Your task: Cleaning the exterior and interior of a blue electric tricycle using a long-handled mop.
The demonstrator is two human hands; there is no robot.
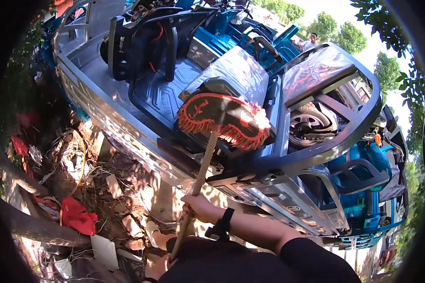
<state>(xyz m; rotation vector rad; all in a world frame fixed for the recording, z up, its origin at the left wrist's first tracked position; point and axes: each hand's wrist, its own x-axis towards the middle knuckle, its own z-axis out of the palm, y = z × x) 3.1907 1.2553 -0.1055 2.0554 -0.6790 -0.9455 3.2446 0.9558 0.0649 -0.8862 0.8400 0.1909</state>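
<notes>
A long-handled duster (227,118) with a dark pad and a red-orange fringe rests against the silvery covered seat (236,70) of a metal-framed vehicle, apparently touching its front end. Its wooden handle slants down toward me. My right hand (204,208) grips the handle partway along, the fingers wrapped round it; a black-strapped device sits on that wrist. Lower down, my left hand (158,267) closes round the handle's bottom end, partly cut off by my dark clothing and the picture's edge.
A curved metal rail (344,141) runs round the vehicle beside a wheel (311,123). Left of me lie tree trunks (47,231), a red cloth (78,217), broken bricks (114,186) and wires. Another person (310,43) stands beyond the blue vehicles.
</notes>
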